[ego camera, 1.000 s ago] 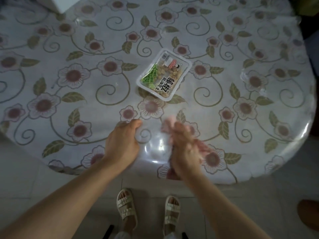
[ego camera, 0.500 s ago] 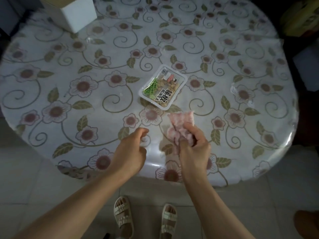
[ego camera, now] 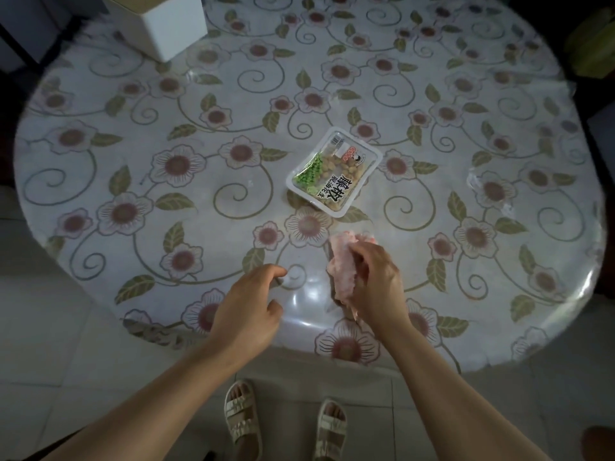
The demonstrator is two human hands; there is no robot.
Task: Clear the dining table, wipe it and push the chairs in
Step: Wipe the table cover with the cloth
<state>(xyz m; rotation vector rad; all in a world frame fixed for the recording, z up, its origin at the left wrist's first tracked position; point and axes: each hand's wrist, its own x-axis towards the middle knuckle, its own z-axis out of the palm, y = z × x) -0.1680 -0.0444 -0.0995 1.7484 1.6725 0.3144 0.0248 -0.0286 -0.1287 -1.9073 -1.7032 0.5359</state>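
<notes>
Gripping pink cloth (ego camera: pixel 342 264) with right hand (ego camera: pixel 376 281) over near table (ego camera: pixel 100 168); left hand (ego camera: pixel 248 306) loosely curled, empty.

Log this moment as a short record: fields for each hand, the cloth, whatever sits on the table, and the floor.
left hand: empty, fingers loosely curled, over the near table edge
right hand: grips the pink cloth
pink cloth: bunched, above the tabletop
table: round, floral cover under clear plastic
snack tray: sealed, near the centre, beyond the cloth
white box: at the far left edge
floor: tiled; feet in sandals below the table edge
</notes>
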